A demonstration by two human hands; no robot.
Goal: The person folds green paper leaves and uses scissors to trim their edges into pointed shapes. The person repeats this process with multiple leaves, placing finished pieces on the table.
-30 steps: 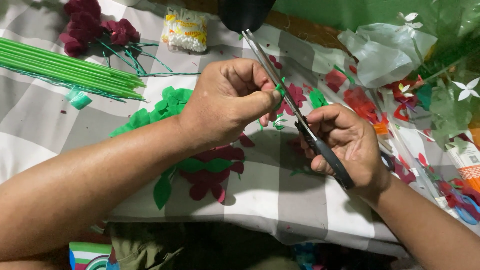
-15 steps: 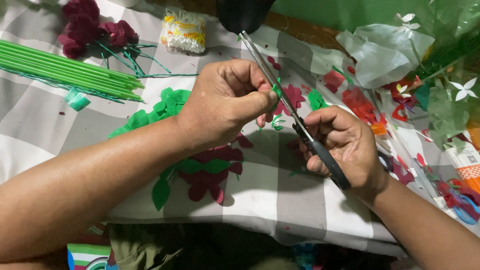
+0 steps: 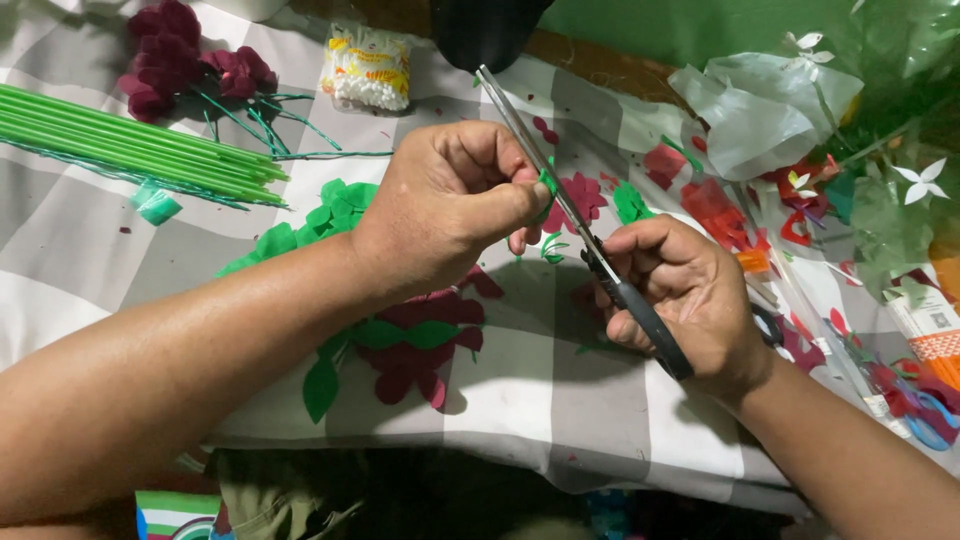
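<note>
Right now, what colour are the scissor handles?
Black scissor handles, gripped in the right hand; head view.

The grey and white checked cloth on the table is bare near the front edge. Long green plastic sticks block the back left corner; crumpled clear plastic bags crowd the right edge.

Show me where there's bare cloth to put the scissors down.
Bare cloth lies at the left, below the green sticks, and along the near edge under the right hand. The right side is crowded with red scraps and plastic bags.
</note>
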